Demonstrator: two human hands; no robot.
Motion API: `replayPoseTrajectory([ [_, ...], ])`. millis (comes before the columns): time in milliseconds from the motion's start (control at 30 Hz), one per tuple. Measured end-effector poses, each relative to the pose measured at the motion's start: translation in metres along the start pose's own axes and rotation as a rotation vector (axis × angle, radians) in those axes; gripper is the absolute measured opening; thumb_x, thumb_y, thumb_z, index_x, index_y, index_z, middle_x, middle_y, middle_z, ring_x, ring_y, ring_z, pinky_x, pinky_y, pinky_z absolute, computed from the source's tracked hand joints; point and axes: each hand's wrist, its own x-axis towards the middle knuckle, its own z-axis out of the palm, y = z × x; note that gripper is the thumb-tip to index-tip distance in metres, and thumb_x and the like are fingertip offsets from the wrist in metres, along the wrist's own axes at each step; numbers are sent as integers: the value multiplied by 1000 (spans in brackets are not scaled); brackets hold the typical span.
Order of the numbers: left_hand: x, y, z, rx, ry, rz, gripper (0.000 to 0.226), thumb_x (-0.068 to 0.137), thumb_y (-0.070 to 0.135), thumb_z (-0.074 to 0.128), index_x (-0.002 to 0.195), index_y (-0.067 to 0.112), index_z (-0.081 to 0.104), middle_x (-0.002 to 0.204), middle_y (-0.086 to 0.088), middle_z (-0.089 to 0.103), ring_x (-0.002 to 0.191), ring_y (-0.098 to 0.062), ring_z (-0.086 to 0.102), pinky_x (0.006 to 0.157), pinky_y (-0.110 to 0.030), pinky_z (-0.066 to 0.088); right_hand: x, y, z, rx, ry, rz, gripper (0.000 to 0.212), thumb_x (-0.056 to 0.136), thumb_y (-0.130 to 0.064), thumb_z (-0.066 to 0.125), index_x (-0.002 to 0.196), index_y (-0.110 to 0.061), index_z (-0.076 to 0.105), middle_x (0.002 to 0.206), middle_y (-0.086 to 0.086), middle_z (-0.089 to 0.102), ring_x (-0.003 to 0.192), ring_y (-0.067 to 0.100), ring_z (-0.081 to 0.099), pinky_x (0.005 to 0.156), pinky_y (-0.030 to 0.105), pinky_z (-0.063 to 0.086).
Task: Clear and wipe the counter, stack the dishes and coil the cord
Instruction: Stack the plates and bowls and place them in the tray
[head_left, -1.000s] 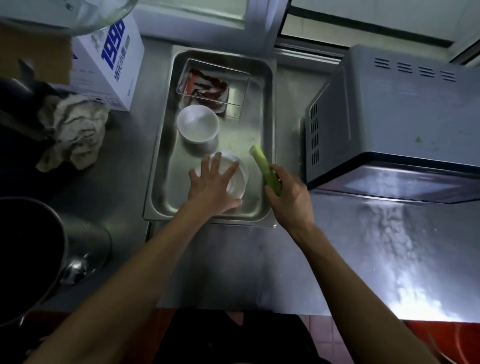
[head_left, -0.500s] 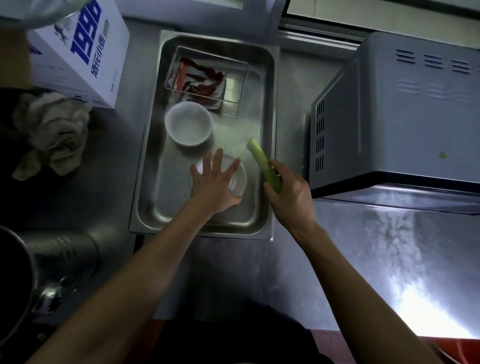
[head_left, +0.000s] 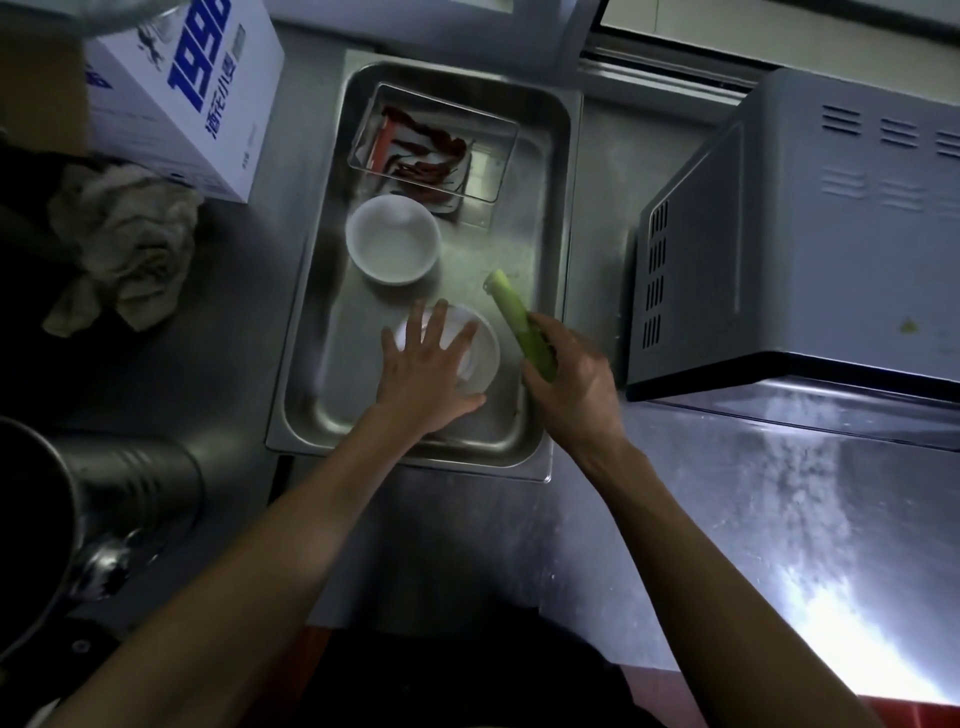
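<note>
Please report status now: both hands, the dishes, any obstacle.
Left hand spread flat over near white round bowl. Right hand grips pale green stalk. Second white round bowl apart, unstacked, in steel tray. No obstacle between bowls.

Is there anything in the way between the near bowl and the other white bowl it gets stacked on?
Nothing visible. The left hand lies spread over the near bowl, and only bare tray floor separates it from the far bowl. The green stalk in the right hand is off to the side.
</note>
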Motion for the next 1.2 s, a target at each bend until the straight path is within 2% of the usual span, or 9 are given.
replayPoseTrajectory([
  [167,-26,-17,-4,-62,34,-53,92,79,63,65,155,30,24,163,-8,17,149,-35,12,112,-63,26,14,-9,18,-31,-41,-72,48,89,-21,68,135,-18,54,108,8,67,92,27,62,74,45,55],
  [267,-43,-29,-10,-116,19,-124,76,88,54,56,154,29,26,160,-5,25,147,-31,20,115,-56,27,22,-15,36,-87,-80,-110,53,85,-12,69,135,-17,54,106,11,67,92,30,62,72,47,56],
  [333,-51,-36,-15,-128,34,-155,64,91,49,54,148,28,33,151,-4,37,141,-29,31,112,-51,32,26,-18,49,-130,-120,-124,57,82,-8,68,137,-17,54,106,13,67,92,34,61,71,49,55],
  [400,-59,-41,-20,-125,70,-150,50,90,44,55,135,24,45,132,-3,51,127,-28,45,102,-49,41,28,-21,62,-158,-161,-121,58,82,-6,66,138,-16,54,109,16,66,96,37,60,74,51,54],
  [500,-68,-47,-25,-133,78,-165,38,92,38,55,125,21,53,124,-2,57,121,-28,50,98,-46,42,32,-27,79,-195,-226,-113,55,83,-4,62,136,-14,55,111,20,65,98,42,59,76,51,53],
  [733,-77,-52,-26,-159,59,-218,43,96,38,52,134,18,50,137,-2,52,130,-23,43,105,-41,35,29,-29,102,-295,-255,-155,51,81,3,61,129,-12,61,98,18,65,90,42,58,64,45,51],
  [900,-78,-53,-25,-164,58,-226,49,96,38,52,140,17,47,141,-3,51,132,-24,42,105,-41,34,29,-28,107,-303,-274,-128,47,83,2,58,128,-11,61,103,20,65,94,43,56,70,51,51],
  [1067,-77,-52,-24,-183,61,-216,46,96,36,52,138,19,47,140,-1,51,132,-23,41,107,-41,33,27,-31,107,-321,-253,-139,47,81,3,57,126,-10,62,102,20,66,90,42,57,67,49,51],
  [1200,-75,-51,-24,-192,70,-192,47,96,36,51,140,21,45,141,0,50,134,-22,40,107,-41,33,22,-34,102,-330,-265,-125,43,81,-4,61,123,-12,60,110,15,66,95,41,58,73,47,53],
])
